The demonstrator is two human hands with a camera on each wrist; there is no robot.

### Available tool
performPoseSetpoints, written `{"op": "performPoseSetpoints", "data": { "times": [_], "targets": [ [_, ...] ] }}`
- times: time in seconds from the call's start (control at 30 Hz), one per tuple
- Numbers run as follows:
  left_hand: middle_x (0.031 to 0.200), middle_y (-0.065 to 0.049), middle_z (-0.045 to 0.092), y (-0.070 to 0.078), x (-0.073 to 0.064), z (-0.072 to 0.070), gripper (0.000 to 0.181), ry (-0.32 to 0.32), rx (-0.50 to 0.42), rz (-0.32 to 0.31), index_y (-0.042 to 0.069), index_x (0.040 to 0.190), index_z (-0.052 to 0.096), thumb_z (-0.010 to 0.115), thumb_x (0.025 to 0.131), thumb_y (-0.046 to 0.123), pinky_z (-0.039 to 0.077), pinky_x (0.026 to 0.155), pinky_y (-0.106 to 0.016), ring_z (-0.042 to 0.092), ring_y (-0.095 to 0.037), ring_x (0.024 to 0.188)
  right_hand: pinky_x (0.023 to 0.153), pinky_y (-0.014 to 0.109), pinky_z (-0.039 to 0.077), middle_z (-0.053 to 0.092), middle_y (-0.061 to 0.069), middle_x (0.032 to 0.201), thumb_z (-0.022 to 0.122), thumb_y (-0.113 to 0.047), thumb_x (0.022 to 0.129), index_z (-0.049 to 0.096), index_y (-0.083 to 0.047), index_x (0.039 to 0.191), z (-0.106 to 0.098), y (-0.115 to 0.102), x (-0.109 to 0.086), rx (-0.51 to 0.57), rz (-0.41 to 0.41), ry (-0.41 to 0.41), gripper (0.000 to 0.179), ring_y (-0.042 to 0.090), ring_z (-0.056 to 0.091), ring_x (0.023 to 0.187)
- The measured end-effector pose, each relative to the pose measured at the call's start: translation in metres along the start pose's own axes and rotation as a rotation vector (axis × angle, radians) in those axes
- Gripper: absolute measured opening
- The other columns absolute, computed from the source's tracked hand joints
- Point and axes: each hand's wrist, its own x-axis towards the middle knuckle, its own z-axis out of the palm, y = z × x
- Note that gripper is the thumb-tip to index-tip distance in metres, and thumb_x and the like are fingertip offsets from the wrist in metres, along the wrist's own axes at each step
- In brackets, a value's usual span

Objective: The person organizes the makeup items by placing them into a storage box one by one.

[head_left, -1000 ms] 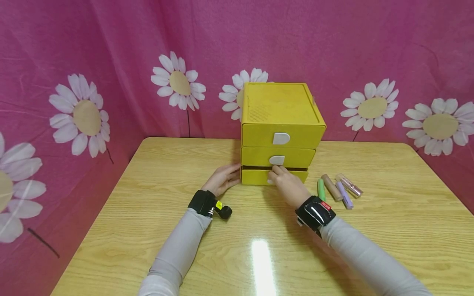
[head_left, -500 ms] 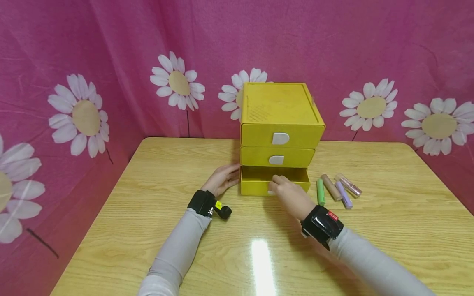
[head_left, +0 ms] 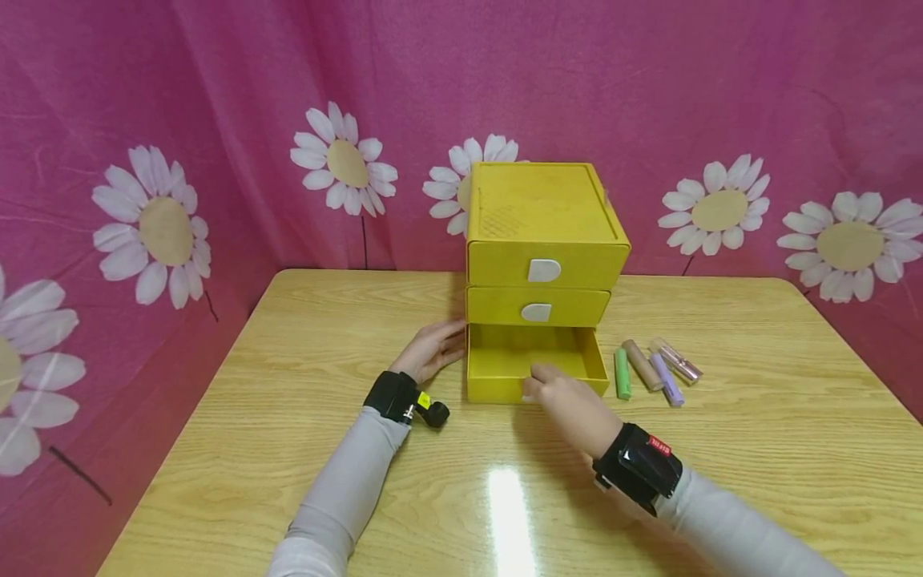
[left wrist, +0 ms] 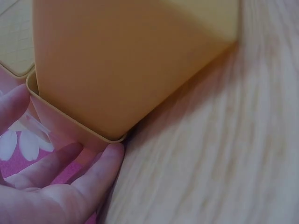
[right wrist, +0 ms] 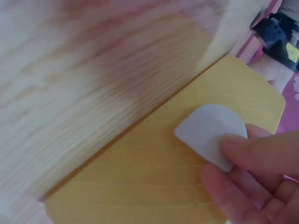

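Observation:
A yellow three-drawer box [head_left: 548,200] stands on the wooden table, its bottom drawer [head_left: 505,391] pulled out and bare inside. My right hand [head_left: 577,409] pinches that drawer's front at the white handle [right wrist: 210,133]; in the right wrist view the thumb lies on the handle, with other fingers partly hidden at the front panel's upper edge. My left hand [head_left: 430,351] rests against the box's lower left side. In the left wrist view its fingers [left wrist: 100,170] are extended, touching the casing [left wrist: 70,116] beside the drawer opening.
Right of the box lie a green marker [head_left: 622,373], a brown tube [head_left: 642,365], a purple marker [head_left: 667,380] and a pink clear-capped tube [head_left: 676,361]. A pink flowered curtain [head_left: 404,64] hangs behind the table [head_left: 324,320].
My right hand has drawn the bottom drawer toward me, from a narrow gap to well out, so its inside shows. My left hand has stayed at the box's side.

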Motion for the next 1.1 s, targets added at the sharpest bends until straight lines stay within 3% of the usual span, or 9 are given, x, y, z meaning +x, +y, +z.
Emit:
{"op": "performPoseSetpoints", "data": {
  "times": [0.63,1.1],
  "targets": [
    [0.139,-0.016,0.036,-0.001,0.002,0.000,0.042,0.003,0.023,0.004,-0.004,0.135,0.038,0.044,0.097,0.012,0.035,0.104,-0.038,0.038,-0.027,0.124,0.066,0.021,0.053,0.055,0.003,0.081,0.073,0.012,0.066,0.067,-0.003,0.085,-0.007,-0.021,-0.024,0.023,-0.047,0.004,0.025,0.014,0.055,0.076],
    [0.141,-0.017,0.033,0.000,-0.001,0.001,0.042,-0.010,0.021,0.008,-0.006,0.136,0.036,0.043,0.097,0.011,0.032,0.106,-0.040,0.033,-0.030,0.129,0.064,0.020,0.052,0.055,0.002,0.080,0.073,0.011,0.067,0.067,-0.003,0.084,-0.011,-0.033,-0.031,0.017,-0.055,-0.017,0.023,0.012,0.053,0.074]
  ]
}}
